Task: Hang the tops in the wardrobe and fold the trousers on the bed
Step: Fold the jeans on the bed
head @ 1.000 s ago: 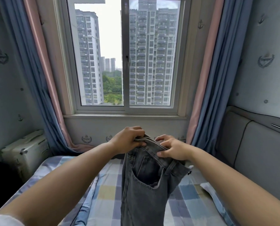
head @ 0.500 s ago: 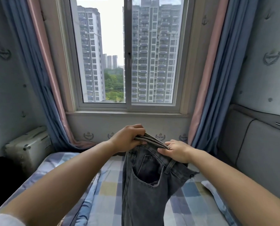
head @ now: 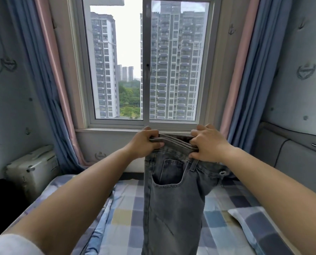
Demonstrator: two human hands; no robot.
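1. Change noted: since a second ago the right hand (head: 206,144) has slid outward along the waistband, away from the left hand (head: 144,142); the band, bunched before, is now drawn out between them.
2. Judgement: the trousers (head: 173,192) are being squared up ahead of folding; no fold is laid on the bed (head: 127,214) yet.
3. Hands: both are curled round the waistband, left at one end, right at the other, thumbs on the near side.
4. Position: the trousers hang straight down from the hands, above the checked bed cover; the lower legs run out of view.
5. Appearance: faded grey denim, legs doubled together, a front pocket and a metal button below the right hand.
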